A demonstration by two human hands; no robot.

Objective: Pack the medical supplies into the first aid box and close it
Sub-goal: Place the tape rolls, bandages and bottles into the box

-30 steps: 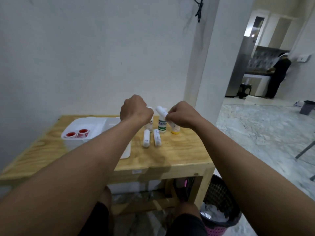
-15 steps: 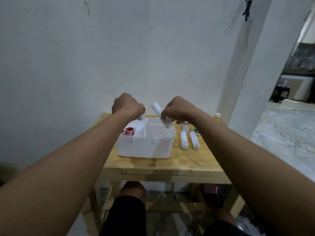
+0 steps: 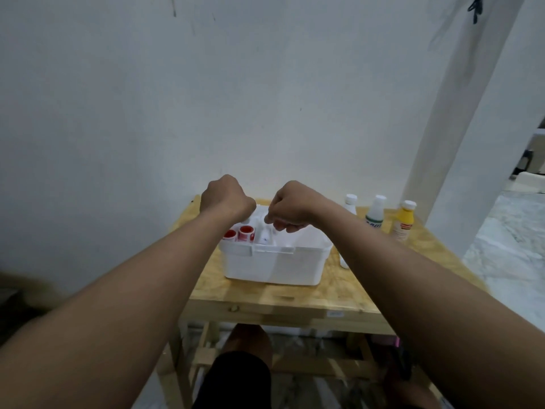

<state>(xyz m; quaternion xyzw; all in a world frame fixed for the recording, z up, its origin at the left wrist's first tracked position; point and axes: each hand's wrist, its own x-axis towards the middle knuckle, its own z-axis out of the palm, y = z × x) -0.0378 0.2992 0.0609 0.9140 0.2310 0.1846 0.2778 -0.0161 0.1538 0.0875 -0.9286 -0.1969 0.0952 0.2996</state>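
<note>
Presently the first aid box (image 3: 274,262) stands on the wooden table (image 3: 295,293), towards its left and far side, close to the pale wall (image 3: 265,98). It is a white plastic tub with rounded corners, a flanged rim and a small tab at the middle of its front edge. Its top is open and the contents show. Two red-capped containers (image 3: 238,233) stand upright side by side in the left compartment, touching or nearly so. Just to their right a white tube (image 3: 264,236) with a small dark mark stands on end inside the box. The left hand (image 3: 225,199) hangs over the box's far left corner, fingers curled under; a bit of white shows beneath the knuckles, but whether it is gripped cannot be told. The right hand (image 3: 290,206) hangs over the middle of the box, fingers likewise curled, directly above the tube; contact with the tube cannot be confirmed. The two hands are close but apart. Outside the box, on the table's right side, three bottles stand upright in a row: a white bottle (image 3: 351,203), a green-labelled bottle (image 3: 375,216) and a yellow bottle (image 3: 403,222). A white roll (image 3: 343,261) lies just beside the box's right wall, partly hidden by the right forearm.
</note>
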